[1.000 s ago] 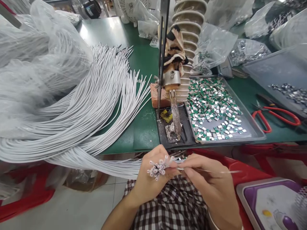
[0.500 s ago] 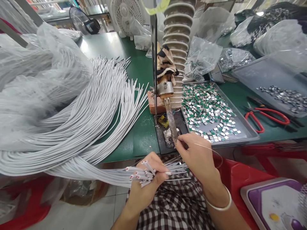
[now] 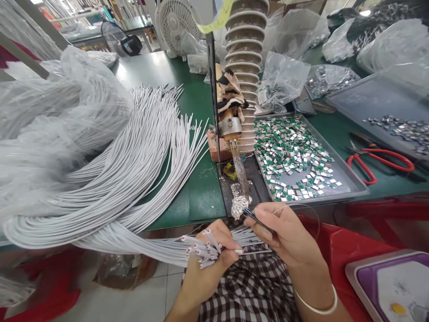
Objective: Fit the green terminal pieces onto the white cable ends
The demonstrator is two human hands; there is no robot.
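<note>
My left hand (image 3: 208, 264) is closed round a bundle of white cables (image 3: 197, 250), their cut ends pointing up and to the left. My right hand (image 3: 284, 232) pinches a thin dark tool, perhaps tweezers (image 3: 258, 219), whose tip sits beside a lump of solder (image 3: 239, 203) under the soldering iron (image 3: 238, 167). A thin solder wire (image 3: 310, 214) loops over the right hand. The cables run left into a large white heap (image 3: 110, 179) on the green table (image 3: 201, 197).
A grey tray (image 3: 351, 190) of several small green and silver chips lies right of the iron. Red-handled scissors (image 3: 382, 161) lie further right. A ribbed white column (image 3: 246, 67), plastic bags and a fan (image 3: 176, 20) stand behind. A purple-rimmed tray (image 3: 389, 277) sits lower right.
My right hand left the cable ends, rose to the iron tip, then drew back a little and now shows a dark tool. The left hand turned the cable ends leftward.
</note>
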